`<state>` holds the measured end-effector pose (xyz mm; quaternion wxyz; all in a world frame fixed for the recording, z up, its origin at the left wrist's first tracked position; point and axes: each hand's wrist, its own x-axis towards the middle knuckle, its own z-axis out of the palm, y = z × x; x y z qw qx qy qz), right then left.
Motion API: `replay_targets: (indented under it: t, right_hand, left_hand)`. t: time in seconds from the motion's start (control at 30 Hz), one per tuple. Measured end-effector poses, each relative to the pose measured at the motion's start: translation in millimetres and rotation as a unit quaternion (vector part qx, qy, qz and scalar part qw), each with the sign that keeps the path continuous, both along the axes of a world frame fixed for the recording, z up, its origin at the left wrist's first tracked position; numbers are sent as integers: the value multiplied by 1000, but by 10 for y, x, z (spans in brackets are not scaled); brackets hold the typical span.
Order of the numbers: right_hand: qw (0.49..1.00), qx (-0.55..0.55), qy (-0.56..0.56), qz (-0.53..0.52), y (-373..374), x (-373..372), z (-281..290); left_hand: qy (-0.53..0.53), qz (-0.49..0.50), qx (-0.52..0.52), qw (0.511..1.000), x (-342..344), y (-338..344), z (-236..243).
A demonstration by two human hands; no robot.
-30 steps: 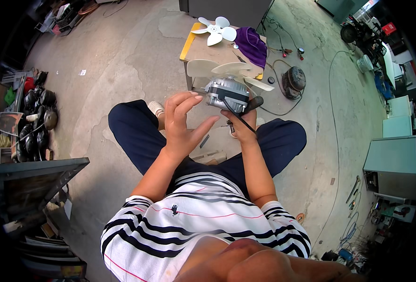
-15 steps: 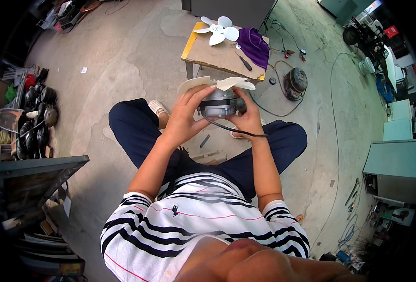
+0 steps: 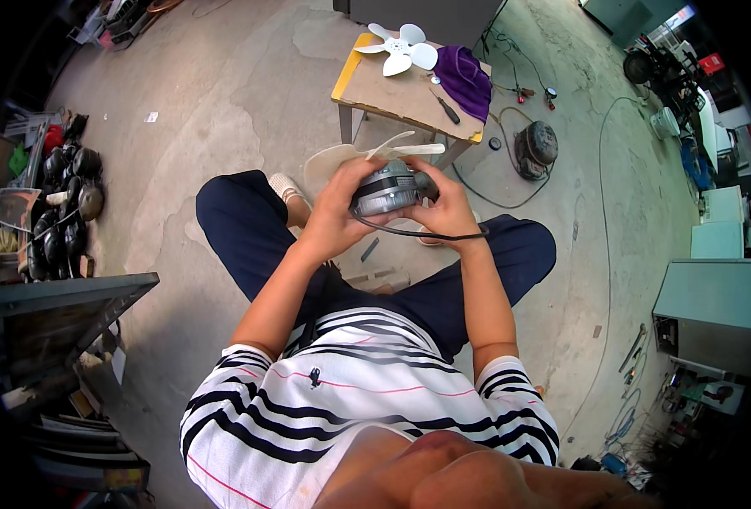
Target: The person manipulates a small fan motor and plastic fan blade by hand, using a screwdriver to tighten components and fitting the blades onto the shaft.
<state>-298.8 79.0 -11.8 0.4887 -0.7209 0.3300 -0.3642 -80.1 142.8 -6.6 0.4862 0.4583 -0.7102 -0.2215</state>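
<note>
I hold a grey fan motor (image 3: 385,191) in front of me with both hands. My left hand (image 3: 339,208) grips its left side and my right hand (image 3: 443,208) grips its right side. A black cable (image 3: 418,232) runs from the motor under my right hand. White fan blades (image 3: 350,155) stick out beyond the motor, away from me. I sit with knees apart in dark blue trousers above a concrete floor.
A small wooden table (image 3: 384,89) stands ahead, bearing a white fan blade (image 3: 399,49), a purple cloth (image 3: 467,81) and a screwdriver (image 3: 445,104). A round black motor (image 3: 538,148) with cables lies right of it. Dark round parts (image 3: 61,212) pile at left; cabinets (image 3: 706,305) at right.
My hands drew the motor closer and turned it; my left hand, earlier open below it, now wraps its left side. The view shifted so the table sits lower.
</note>
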Motion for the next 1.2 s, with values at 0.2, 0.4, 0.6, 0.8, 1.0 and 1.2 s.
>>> replay_targets:
  t: [0.2, 0.4, 0.6, 0.8, 1.0, 1.2]
  right_hand:
    - [983, 140, 119, -2, -26, 75, 3]
    - [926, 232, 294, 56, -20, -77, -347]
    - [935, 183, 276, 130, 287, -96, -217]
    - [943, 328, 54, 16, 230, -230, 284]
    - [885, 413, -214, 32, 210, -369, 461]
    - [967, 203, -127, -91, 301, -27, 460]
  left_hand:
    - [204, 58, 138, 968, -67, -17, -290]
    - [309, 132, 179, 925, 5, -7, -329]
    - [381, 182, 201, 884, 169, -115, -351]
    - [260, 209, 119, 935, 121, -124, -336]
    - [59, 246, 32, 967, -28, -41, -138]
    - [44, 211, -12, 977, -133, 21, -31]
